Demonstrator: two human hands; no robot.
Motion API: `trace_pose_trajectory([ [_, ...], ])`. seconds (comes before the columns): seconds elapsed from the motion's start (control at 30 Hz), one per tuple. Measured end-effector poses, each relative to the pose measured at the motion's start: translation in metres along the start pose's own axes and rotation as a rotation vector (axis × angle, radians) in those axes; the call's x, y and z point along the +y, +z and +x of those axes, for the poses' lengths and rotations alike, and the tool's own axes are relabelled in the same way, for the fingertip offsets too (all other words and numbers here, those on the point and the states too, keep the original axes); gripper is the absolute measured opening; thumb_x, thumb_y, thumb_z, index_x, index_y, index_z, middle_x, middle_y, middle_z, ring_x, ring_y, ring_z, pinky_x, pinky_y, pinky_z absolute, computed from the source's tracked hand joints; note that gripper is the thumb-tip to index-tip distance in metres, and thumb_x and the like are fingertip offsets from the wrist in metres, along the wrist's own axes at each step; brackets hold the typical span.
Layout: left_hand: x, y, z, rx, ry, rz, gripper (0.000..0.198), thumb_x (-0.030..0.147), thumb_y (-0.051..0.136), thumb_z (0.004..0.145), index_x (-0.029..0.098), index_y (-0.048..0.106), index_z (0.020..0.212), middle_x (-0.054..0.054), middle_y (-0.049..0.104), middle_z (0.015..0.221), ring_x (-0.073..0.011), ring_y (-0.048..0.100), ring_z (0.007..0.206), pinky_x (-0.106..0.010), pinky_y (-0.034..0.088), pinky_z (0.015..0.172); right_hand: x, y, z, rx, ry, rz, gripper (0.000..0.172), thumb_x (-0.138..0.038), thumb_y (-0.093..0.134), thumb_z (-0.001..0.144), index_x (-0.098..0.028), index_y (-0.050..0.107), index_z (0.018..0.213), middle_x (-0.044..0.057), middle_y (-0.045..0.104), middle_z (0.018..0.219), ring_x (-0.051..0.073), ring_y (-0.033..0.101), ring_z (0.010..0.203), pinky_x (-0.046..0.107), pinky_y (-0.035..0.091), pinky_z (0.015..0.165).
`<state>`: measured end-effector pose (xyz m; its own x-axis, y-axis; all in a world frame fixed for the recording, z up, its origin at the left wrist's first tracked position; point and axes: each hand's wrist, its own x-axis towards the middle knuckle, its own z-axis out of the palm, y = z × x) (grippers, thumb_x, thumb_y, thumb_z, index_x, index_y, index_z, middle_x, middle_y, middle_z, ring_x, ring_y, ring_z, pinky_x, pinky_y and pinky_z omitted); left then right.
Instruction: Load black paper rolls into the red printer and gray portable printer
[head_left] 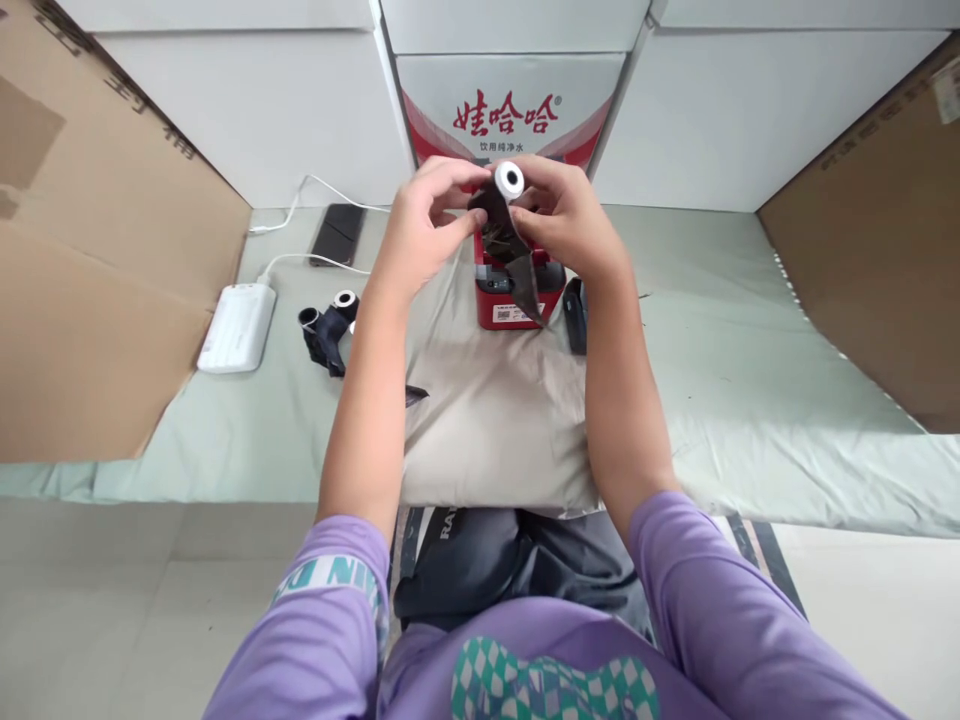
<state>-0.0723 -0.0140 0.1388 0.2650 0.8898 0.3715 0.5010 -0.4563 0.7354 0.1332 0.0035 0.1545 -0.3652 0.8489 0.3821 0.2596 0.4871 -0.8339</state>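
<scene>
Both hands are raised over a small red machine (pixel 517 300) that stands on a beige cloth (pixel 495 430). My right hand (pixel 570 225) grips a roll with a white core (pixel 509 180), and a dark ribbon (pixel 517 260) hangs from it down over the machine. My left hand (pixel 424 225) pinches the ribbon's upper edge just left of the roll. Both hands are closed on the roll and its ribbon.
A second dark ribbon roll set (pixel 328 325) lies left of my arm. A white power bank (pixel 237 327) with a cable and a black phone (pixel 338 235) lie further left. A black item (pixel 575 315) sits right of the machine. Cardboard panels stand at both sides, white boxes behind.
</scene>
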Motion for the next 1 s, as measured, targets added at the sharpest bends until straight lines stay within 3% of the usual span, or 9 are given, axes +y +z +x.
trace_pose_trajectory([
  [0.1,-0.005,0.001,0.003,-0.028,0.010,-0.020,0.041,0.054,0.062,0.098,0.029,0.066,0.130,0.000,0.069,0.133,-0.0201,0.062,0.121,-0.036,0.051,0.102,0.009,0.000,0.002,-0.016,-0.176,0.065,0.032,-0.038,0.067,0.087,-0.024,0.072,0.116,0.006,0.074,0.124,0.023,0.067,0.105,0.040,0.056,0.092],
  [0.17,-0.009,-0.001,0.003,0.010,-0.010,0.018,0.031,0.047,0.063,0.097,0.026,0.073,0.118,-0.003,0.073,0.128,-0.0224,0.065,0.118,-0.038,0.052,0.102,0.016,0.001,0.004,-0.004,-0.184,-0.049,0.031,-0.032,0.064,0.089,-0.025,0.071,0.118,0.004,0.074,0.123,0.023,0.066,0.109,0.040,0.055,0.096],
  [0.33,-0.017,-0.017,-0.002,0.139,-0.046,0.029,0.022,0.035,0.066,0.095,0.024,0.078,0.110,-0.001,0.078,0.120,-0.0200,0.068,0.110,-0.039,0.052,0.104,0.030,0.008,0.007,-0.066,0.033,-0.621,0.039,-0.029,0.061,0.089,-0.028,0.073,0.126,0.008,0.072,0.130,0.034,0.060,0.121,0.053,0.046,0.111],
  [0.43,-0.020,-0.024,-0.004,0.150,-0.068,0.015,0.023,0.032,0.065,0.095,0.023,0.078,0.111,-0.002,0.078,0.118,-0.0193,0.069,0.107,-0.037,0.053,0.102,0.036,0.014,0.008,-0.098,0.144,-0.770,0.042,-0.032,0.059,0.091,-0.025,0.073,0.130,0.013,0.071,0.133,0.041,0.054,0.128,0.062,0.039,0.111],
  [0.7,-0.012,-0.021,-0.004,0.044,-0.104,0.030,0.025,0.030,0.061,0.094,0.020,0.077,0.110,-0.005,0.078,0.118,-0.0218,0.068,0.113,-0.036,0.051,0.105,0.043,0.018,0.012,-0.175,0.344,-0.806,0.044,-0.035,0.054,0.093,-0.028,0.072,0.133,0.014,0.073,0.129,0.043,0.047,0.133,0.069,0.035,0.110],
  [1.0,-0.014,-0.010,0.000,-0.100,-0.128,0.098,0.029,0.034,0.059,0.095,0.021,0.077,0.114,-0.006,0.077,0.121,-0.0223,0.067,0.112,-0.038,0.050,0.106,0.060,0.019,0.015,-0.128,0.277,-0.639,0.040,-0.040,0.062,0.086,-0.030,0.078,0.121,0.015,0.074,0.124,0.045,0.046,0.132,0.075,0.032,0.112],
])
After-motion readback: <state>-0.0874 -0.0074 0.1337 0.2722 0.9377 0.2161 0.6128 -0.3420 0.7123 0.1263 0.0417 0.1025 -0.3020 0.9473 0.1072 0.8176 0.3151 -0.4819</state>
